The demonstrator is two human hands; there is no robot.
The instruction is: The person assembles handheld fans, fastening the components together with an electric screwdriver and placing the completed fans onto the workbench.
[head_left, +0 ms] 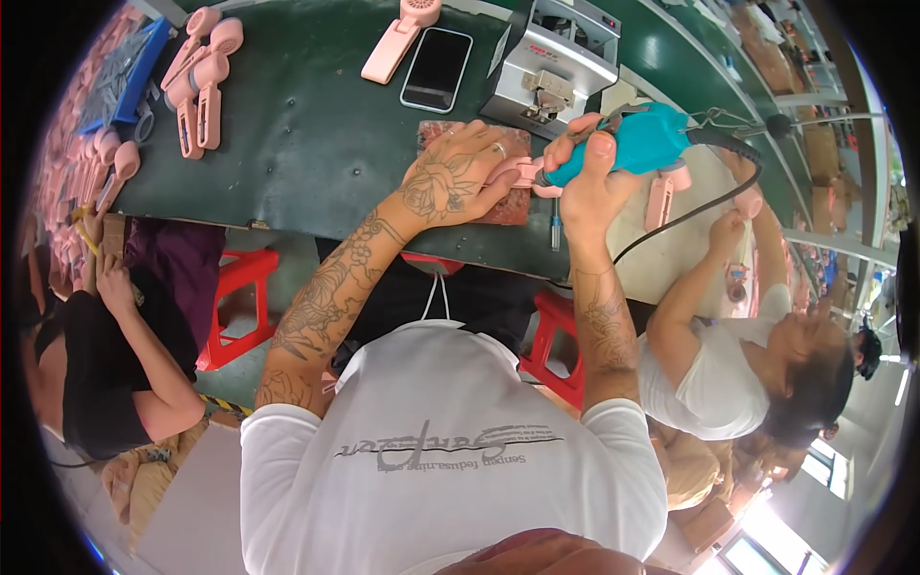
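My left hand (450, 182) lies over a reddish worn pad (503, 211), its fingers closed on a pink handheld fan (523, 171) that they largely cover. A teal electric screwdriver (637, 139) is gripped in my right hand (596, 177), thumb along its body. Its tip points left and meets the pink piece beside my left fingers; the exact contact point is hidden. From the tool's rear, a black cable (738, 150) curves down, and a wire hook holds that end. A small thin screwdriver (556, 230) rests at the table edge below my right hand.
Behind the pad stand a silver screw feeder (551, 72), a phone (437, 69) and another pink fan (391, 53). Several pink fans (199, 96) and a blue tray (125, 81) are at left. Co-workers sit on both sides; red stools (240, 297) stand below the green table (287, 182).
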